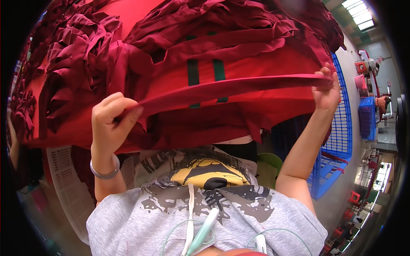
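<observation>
Strip [230,88] drawn out above the red surface [269,64], its ends pinched by the left hand [112,120] and right hand [327,90]. This length is spread; the heap [79,55] beyond lies tangled. Any finished count cannot be told.

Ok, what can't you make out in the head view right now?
Head view:
How the left hand grips the maroon strip: its curled fingers hide it.
Dark green bars: partly covered by the strip.
Blue basket: partly behind the right forearm.
Far-left person's arm: cut off by the lens rim.
</observation>
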Action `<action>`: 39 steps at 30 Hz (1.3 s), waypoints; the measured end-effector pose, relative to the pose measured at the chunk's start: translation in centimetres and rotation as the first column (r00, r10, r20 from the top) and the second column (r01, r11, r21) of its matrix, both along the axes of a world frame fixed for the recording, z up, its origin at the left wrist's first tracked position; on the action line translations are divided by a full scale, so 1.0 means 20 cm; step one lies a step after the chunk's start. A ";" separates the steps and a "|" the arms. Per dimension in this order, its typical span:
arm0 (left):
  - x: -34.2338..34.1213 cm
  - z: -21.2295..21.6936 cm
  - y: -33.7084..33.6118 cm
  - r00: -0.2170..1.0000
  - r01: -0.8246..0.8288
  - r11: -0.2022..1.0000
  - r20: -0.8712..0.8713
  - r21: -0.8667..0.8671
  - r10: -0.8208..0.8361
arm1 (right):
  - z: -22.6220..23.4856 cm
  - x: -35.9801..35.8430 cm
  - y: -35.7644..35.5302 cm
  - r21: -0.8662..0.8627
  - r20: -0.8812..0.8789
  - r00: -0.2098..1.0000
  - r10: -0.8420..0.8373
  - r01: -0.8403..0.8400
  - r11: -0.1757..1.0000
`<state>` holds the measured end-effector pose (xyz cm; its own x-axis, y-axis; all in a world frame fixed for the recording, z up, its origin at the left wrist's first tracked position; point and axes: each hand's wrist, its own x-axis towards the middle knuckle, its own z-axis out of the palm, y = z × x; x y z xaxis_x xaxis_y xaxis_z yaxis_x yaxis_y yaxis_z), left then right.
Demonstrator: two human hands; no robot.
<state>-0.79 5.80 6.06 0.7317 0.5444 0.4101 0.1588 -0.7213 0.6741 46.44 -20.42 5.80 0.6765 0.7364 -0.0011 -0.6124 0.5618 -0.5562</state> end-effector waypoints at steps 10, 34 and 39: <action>0.24 0.01 -0.08 0.978 -0.139 0.984 -0.140 0.114 0.154 | -0.03 0.93 -0.53 -0.262 0.029 0.934 -0.357 0.352 0.899; 0.33 -0.10 -0.13 0.838 -0.229 0.853 -0.352 0.469 0.418 | -0.27 1.16 -0.69 -0.739 0.438 0.649 -0.622 0.654 0.162; 0.29 -0.09 -0.10 0.776 -0.251 0.838 -0.417 0.485 0.473 | -0.21 0.91 -0.65 -0.455 0.831 0.521 0.196 0.839 -0.298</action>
<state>5.10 3.87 4.16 0.6686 0.6911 0.2744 0.6943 -0.7123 0.1025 64.72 -33.48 1.68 0.9698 -0.0880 0.2273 0.0645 -0.8067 -0.5874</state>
